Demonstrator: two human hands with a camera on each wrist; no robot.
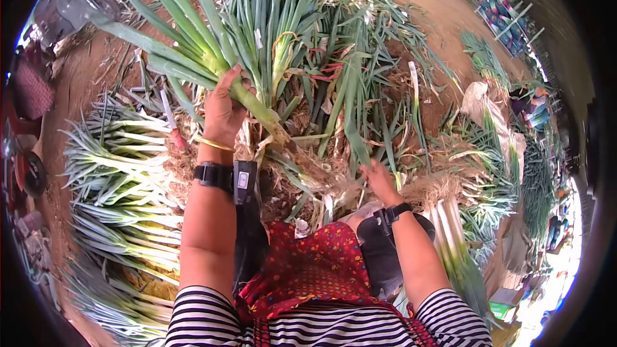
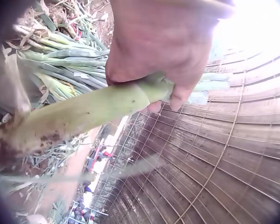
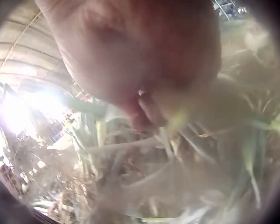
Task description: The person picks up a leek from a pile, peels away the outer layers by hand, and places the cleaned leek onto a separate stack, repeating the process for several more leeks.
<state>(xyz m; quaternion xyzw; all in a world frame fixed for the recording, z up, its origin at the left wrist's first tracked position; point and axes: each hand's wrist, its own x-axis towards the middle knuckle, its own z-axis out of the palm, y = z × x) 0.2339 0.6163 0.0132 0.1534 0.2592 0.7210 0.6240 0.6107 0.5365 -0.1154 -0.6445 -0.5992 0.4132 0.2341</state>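
Observation:
My left hand (image 1: 225, 106) grips a large leek (image 1: 257, 108) by its pale green stem, leaves fanning up and to the left. The left wrist view shows the fingers (image 2: 177, 95) curled round that thick stem (image 2: 88, 114), with soil at its root end. My right hand (image 1: 379, 180) reaches down into the roots and husks of the leek pile (image 1: 334, 77), fingers curled among the stalks. In the blurred right wrist view the right hand (image 3: 144, 70) fills the frame and seems to pinch a thin leaf (image 3: 177, 121).
Trimmed leeks (image 1: 122, 173) lie in rows on the ground at my left. More white stalks (image 1: 453, 238) lie by my right knee. A red patterned apron (image 1: 308, 270) covers my lap. Crates (image 1: 508, 19) stand far right; a scooter (image 1: 71, 0) at upper left.

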